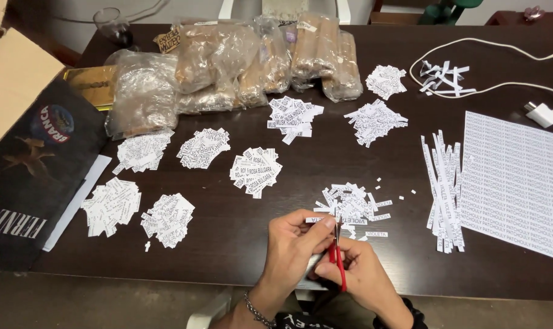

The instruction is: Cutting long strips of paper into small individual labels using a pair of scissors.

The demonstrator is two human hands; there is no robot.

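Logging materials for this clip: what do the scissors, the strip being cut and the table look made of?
Scissors: red handles look like glossy plastic, blades like thin metal. Strip, held by the left hand: plain matte white paper with black print. Table: dark brown, probably wood or veneer, with a faint sheen. The right hand grips the scissors.

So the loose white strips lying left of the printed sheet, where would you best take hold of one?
Probably at the near end of the paper strips, coming from the table's front edge. They lie long and thin, running away from the person, and their near ends fan apart slightly, so one can be pinched there without disturbing the printed sheet beside them.
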